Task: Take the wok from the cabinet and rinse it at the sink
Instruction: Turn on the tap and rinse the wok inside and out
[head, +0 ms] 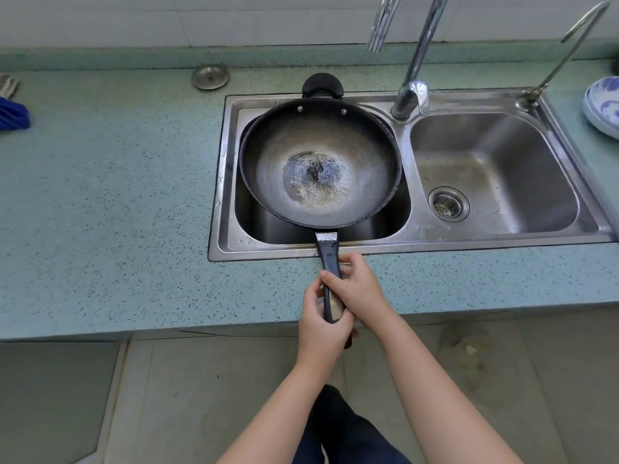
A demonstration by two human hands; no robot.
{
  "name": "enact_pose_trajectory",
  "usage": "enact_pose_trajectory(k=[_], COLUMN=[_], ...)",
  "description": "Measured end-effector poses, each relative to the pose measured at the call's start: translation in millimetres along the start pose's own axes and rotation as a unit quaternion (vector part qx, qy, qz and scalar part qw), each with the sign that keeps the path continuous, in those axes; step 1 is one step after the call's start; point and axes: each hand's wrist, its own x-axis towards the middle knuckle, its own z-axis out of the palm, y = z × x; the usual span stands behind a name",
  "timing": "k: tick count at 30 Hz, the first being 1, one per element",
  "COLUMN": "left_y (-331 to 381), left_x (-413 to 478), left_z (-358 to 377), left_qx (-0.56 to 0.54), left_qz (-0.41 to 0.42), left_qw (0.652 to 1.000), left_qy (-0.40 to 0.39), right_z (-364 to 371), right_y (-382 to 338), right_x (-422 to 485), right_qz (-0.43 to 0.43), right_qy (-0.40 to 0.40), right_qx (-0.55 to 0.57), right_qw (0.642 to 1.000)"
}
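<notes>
wok [320, 162] sits over the left basin [254, 226] of a steel double sink [415, 241], bowl nearly filling the basin mouth; only a narrow gap shows at the basin's near side and left wall. far loop handle [322, 85] overhangs the back rim onto the counter. long black handle [330, 262] crosses the sink's front rim toward the person, reaching past the counter's front edge

both hands wrapped around that handle: right hand [356, 289] further up, fingers curled over it; left hand [320, 324] nearer the butt end, closed on it from the left

wok interior dark, with a pale worn patch and a thin pool of water at the bottom

right basin [495, 169] open, strainer drain [449, 203] bare. tall chrome faucet [413, 92] rises from the back rim between the basins, spout [382, 25] ending high and to the right of the wok's far edge. a thinner second tap [562, 51] stands at the far right corner

speckled green countertop [110, 202] wide and open to the left. round metal drain plug [210, 77] lies behind the sink's left corner; blue cloth [13, 113] at the far left edge; blue-and-white bowl [603, 107] at the right edge, beside the sink

small stamped lettering [426, 226] on the front rim, too small to read with certainty
</notes>
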Motion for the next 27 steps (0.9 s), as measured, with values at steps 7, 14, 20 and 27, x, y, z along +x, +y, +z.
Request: enact_pose_trajectory(k=[7, 14, 20, 27], left_y=[17.8, 44.4, 68.8, 103.4], left_x=[-8.0, -8.0, 13.0, 62.6], left_z=[-22.8, -33.1, -10.0, 38.2], left_qx=[0.147, 0.327, 0.423, 0.529], left_qz=[0.026, 0.135, 0.239, 0.310], left_qw=[0.986, 0.932, 0.872, 0.790], left_qy=[-0.067, -0.078, -0.069, -0.019], right_z=[-9.3, -37.8, -77.4, -131.9], right_y=[-10.9, -21.8, -32.1, -62.0], right_x=[-30.9, -48.4, -36.4, 26.9], right_qz=[-0.014, -0.053, -0.111, -0.181], right_qy=[0.021, 0.084, 0.138, 0.161], right_qx=[-0.098, -0.166, -0.247, -0.294], right_qw=[0.995, 0.981, 0.953, 0.925])
